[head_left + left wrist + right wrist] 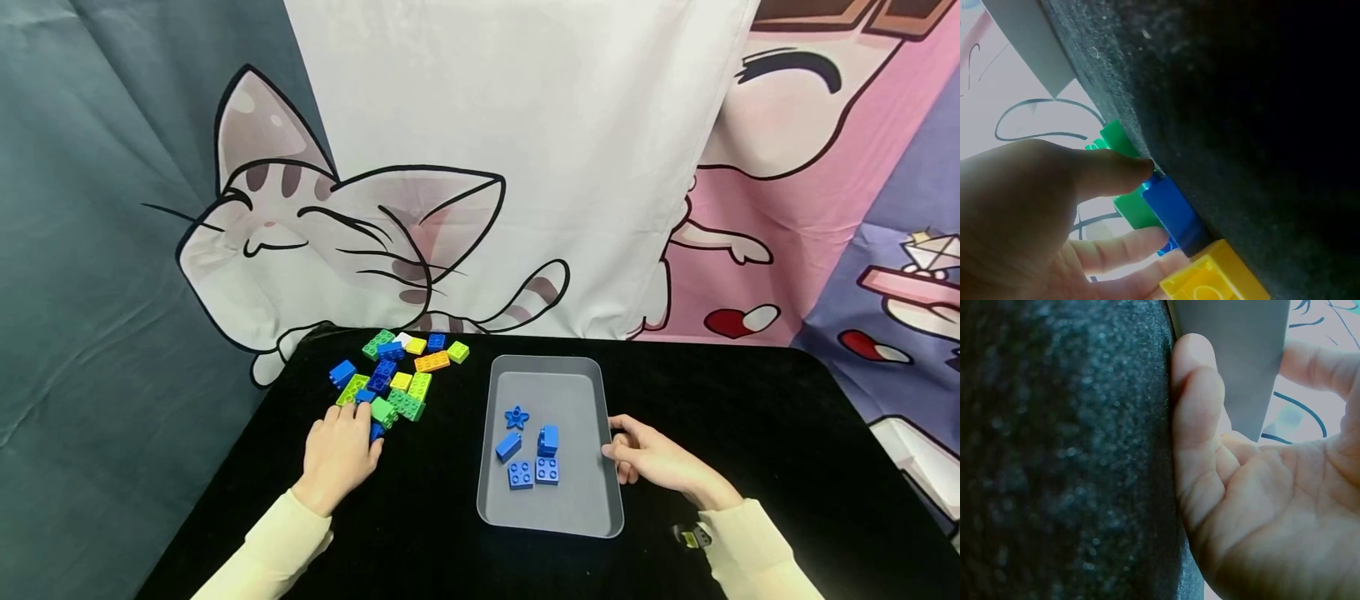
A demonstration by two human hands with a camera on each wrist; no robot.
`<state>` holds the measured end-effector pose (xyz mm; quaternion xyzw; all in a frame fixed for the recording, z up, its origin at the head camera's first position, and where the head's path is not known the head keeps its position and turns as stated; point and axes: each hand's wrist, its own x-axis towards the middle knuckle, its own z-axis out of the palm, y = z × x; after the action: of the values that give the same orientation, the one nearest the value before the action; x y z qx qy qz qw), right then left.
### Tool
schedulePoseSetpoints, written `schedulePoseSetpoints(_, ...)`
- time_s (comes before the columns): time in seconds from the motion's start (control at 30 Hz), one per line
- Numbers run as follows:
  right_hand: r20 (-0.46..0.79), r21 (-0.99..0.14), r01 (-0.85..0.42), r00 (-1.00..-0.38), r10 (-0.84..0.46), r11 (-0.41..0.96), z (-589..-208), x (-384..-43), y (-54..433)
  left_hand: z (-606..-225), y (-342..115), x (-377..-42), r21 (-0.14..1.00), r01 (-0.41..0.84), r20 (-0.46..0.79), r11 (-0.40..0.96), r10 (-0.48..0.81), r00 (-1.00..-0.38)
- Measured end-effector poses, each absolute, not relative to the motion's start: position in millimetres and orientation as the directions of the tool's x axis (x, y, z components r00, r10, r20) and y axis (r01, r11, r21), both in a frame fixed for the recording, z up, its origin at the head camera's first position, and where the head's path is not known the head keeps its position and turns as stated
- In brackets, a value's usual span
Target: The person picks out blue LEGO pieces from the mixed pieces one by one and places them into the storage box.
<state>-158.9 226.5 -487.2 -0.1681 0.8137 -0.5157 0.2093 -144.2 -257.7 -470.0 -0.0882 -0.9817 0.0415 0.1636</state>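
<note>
My left hand point(341, 446) reaches into the near side of a pile of toy bricks. In the left wrist view its thumb and forefinger pinch a blue brick point(1175, 212), which stands close to a green brick point(1138, 209). A yellow brick point(1229, 275) lies by the other fingers. At the right side of a grey tray point(585, 500), my right hand point(652, 454) grips the rim, with curled fingers against the tray's outer wall point(1241, 369). Inside the tray lie a blue star-shaped piece point(517, 417) and several blue bricks point(547, 471).
Several green, yellow, blue and lime bricks spread behind my left hand, with an orange brick point(432, 362) among them. Everything lies on a black cloth-covered table point(420, 517). A curtain with cartoon cats point(465, 125) hangs along the far edge.
</note>
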Motion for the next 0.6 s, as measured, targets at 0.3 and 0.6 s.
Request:
schedulePoseSetpoints(0.3, -0.17, -0.906, -0.06, -0.856, -0.488, 0.42, -487, -159, 227, -463, -255, -142, -0.088, 0.169, 0.316, 0.982, 0.188, -0.93)
schedulePoseSetpoints(0.6, -0.174, -0.91, -0.052, -0.854, -0.491, 0.412, -488, -160, 227, -450, -232, -133, 0.001, 0.276, 0.391, 0.961, 0.254, -0.885)
